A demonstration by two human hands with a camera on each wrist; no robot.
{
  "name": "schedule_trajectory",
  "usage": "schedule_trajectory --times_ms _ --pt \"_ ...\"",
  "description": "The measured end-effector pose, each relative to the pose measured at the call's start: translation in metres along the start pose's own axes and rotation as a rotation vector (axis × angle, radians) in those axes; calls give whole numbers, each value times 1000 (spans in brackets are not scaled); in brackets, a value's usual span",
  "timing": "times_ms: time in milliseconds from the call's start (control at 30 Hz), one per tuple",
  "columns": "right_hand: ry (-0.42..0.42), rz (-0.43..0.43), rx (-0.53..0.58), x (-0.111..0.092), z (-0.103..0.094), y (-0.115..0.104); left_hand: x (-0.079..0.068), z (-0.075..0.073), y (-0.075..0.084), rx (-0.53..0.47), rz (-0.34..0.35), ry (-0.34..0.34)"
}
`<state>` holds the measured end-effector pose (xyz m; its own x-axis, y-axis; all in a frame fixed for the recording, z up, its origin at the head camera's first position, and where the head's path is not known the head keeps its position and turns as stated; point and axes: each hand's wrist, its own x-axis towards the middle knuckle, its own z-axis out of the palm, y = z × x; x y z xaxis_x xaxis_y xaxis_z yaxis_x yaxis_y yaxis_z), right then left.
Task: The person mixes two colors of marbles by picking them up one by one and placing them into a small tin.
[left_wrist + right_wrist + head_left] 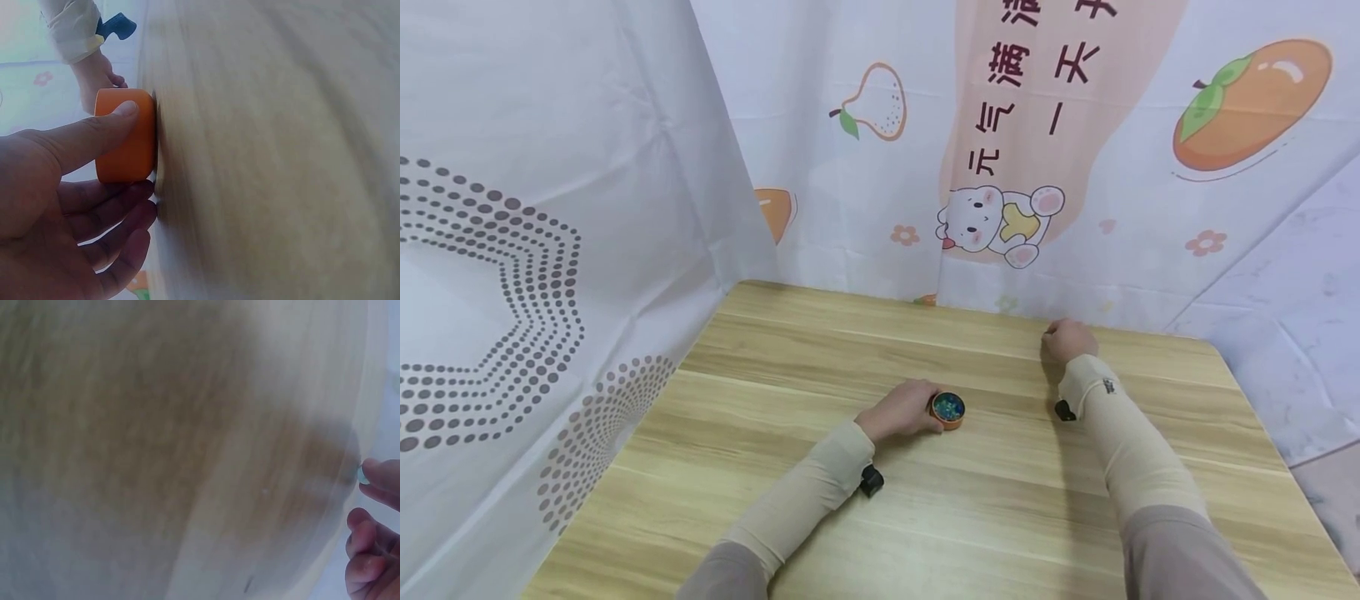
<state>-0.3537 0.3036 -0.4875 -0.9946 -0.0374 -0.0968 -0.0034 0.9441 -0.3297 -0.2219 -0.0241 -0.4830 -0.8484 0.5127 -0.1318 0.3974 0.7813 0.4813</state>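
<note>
My left hand [904,408] grips a small round orange container [952,424], thumb on one side and fingers on the other. Through its top show small blue, green and yellow bits [948,406]. The left wrist view has the container's smooth orange side [125,156] close against the wooden tabletop. Near the far edge of the table is my right hand [1071,342], thumb and finger pinched together. The right wrist view reveals a tiny pale green-white piece [362,475], bead-like, between those fingertips. The other fingers of that hand are curled.
The wooden table [820,342] spans the space below both arms. A printed curtain [850,208] hangs along its far edge, and a dotted white curtain [647,208] along the left. Each wrist carries a small black camera; the left one [871,481] sits low over the table.
</note>
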Motion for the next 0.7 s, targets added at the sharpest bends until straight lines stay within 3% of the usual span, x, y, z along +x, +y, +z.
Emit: schedule_trajectory --times_ms 567,700 --pt "-38 3 92 -14 -13 7 1 -1 3 -7 -6 -10" --pt "-29 -26 69 -15 -15 4 1 -2 3 -4 -6 -16"
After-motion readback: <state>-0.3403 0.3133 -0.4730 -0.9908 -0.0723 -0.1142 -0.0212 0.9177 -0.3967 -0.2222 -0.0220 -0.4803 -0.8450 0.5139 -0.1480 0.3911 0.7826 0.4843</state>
